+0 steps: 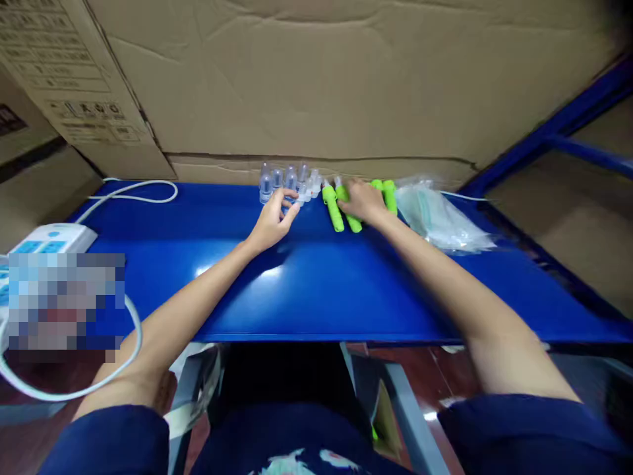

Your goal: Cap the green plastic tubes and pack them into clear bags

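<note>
My left hand (275, 219) hovers just in front of a cluster of small clear plastic domed caps (277, 179) at the back of the table. Its fingers are loosely bent and apart, with nothing seen in them. Farther right, my right hand (364, 200) reaches over a row of lime-green, flashlight-shaped tubes. Its fingers are closed on one lime-green tube (353, 221), though blur softens the fingertips. Another green tube (333, 210) lies just left of it. Two more green tubes (390, 196) are partly hidden behind the right hand.
Clear plastic bags (440, 214) lie on the blue table (277, 297) at right. A white power strip (54, 239) with a looping cable (136, 192) is at left. Cardboard (321, 86) walls the back; a blue metal frame (558, 122) rises at right. One patch at left is pixelated.
</note>
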The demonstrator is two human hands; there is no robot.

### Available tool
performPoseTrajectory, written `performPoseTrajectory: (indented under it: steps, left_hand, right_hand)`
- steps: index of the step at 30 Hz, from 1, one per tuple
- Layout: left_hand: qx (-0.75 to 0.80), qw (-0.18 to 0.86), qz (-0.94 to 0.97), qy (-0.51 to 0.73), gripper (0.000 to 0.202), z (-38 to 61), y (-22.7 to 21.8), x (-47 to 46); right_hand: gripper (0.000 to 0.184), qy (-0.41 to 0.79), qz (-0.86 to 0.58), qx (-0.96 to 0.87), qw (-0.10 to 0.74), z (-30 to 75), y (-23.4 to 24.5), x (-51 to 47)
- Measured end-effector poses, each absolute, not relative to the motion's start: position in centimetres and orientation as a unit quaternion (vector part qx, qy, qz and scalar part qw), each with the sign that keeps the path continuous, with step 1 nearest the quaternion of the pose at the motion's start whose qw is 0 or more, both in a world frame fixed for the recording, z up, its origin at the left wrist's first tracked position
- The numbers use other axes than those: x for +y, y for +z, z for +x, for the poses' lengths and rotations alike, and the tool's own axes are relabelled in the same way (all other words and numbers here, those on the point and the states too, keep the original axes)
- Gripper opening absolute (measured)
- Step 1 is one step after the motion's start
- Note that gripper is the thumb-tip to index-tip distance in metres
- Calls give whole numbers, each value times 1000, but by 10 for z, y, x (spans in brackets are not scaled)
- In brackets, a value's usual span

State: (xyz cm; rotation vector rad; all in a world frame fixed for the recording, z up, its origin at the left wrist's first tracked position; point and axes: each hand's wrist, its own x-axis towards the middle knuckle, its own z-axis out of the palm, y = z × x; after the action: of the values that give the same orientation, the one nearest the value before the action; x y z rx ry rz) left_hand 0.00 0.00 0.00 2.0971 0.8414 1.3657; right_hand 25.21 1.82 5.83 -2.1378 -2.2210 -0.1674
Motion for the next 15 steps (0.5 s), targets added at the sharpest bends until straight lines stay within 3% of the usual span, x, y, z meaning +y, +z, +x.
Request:
performPoseTrajectory:
  steps: [9, 15]
  left_hand:
    - [318, 239, 778, 486, 19, -3, 3, 0]
    - [312, 226, 783, 488, 21, -2, 4, -1]
  right_hand:
    - [53, -46, -690, -721, 36, 252, 56, 30]
    - [52, -60, -697, -703, 127, 279, 55, 39]
